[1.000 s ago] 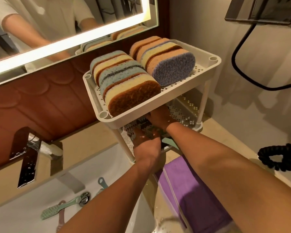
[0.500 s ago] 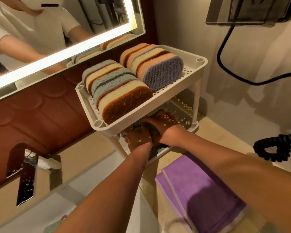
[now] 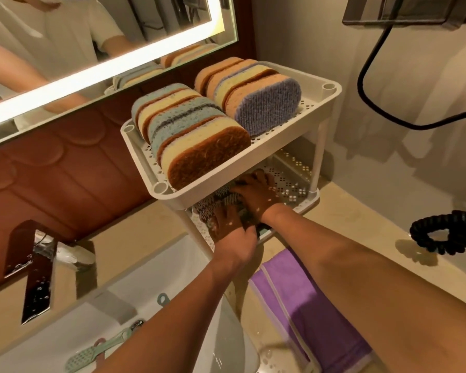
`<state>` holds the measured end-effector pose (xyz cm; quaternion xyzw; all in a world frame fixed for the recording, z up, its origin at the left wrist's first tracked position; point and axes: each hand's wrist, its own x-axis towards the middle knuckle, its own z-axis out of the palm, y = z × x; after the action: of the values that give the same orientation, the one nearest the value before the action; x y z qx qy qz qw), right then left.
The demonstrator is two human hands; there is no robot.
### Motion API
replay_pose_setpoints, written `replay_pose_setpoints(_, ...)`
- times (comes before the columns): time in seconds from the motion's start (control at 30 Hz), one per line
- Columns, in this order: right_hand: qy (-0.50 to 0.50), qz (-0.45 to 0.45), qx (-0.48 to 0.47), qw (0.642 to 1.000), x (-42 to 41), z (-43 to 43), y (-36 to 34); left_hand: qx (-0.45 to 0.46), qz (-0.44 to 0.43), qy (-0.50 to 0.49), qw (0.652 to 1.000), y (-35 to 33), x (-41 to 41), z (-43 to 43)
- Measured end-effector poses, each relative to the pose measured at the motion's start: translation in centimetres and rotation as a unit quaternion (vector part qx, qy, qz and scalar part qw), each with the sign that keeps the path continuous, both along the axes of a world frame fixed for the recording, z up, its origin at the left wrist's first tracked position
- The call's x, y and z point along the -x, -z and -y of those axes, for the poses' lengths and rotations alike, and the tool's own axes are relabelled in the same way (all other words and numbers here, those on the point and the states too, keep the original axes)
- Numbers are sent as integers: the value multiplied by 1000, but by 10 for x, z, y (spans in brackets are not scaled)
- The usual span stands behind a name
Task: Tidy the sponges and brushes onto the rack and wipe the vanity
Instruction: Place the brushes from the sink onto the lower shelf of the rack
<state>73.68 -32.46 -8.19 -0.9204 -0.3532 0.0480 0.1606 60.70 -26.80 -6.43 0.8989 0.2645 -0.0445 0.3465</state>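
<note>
Both hands hold a sponge (image 3: 213, 204) on the lower shelf of the rack (image 3: 280, 146).
The left hand (image 3: 230, 230) grips its near end and the right hand (image 3: 257, 193) curls over its top. Stacked sponges (image 3: 199, 146) stand just above both hands, and brushes (image 3: 92, 354) lie in the sink (image 3: 159, 270) beside the left arm.

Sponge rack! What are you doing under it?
A person's left hand and right hand hold a bristly pad, tucking it onto the lower shelf of the rack. Sponges pack the top. Brushes lie in the sink; a purple cloth sits nearby.
</note>
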Motion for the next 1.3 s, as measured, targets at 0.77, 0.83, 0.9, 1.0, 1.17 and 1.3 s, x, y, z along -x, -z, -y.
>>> replay_pose_setpoints(0.77, 127, -59, -58, 988, 57, 43, 0, -200, 45, 198, 959, 8, 60, 6)
replay_pose_setpoints(0.83, 97, 0, -39, 995, 74, 53, -5, -216, 61, 245, 943, 8, 79, 3)
replay_pose_setpoints(0.9, 69, 46, -56, 995, 93, 61, -9, -220, 60, 262, 938, 9, 96, 0)
replay_pose_setpoints(1.0, 38, 40, -90, 994, 123, 62, -13, -229, 64, 254, 938, 9, 118, -2)
replay_pose_setpoints(1.17, -4, 17, -101, 995, 173, 58, -21, -236, 55, 242, 940, 1, 153, -8)
replay_pose_setpoints(1.3, 1, 24, -106, 994, 213, 46, -23, -264, 26, 225, 938, 1, 190, -27)
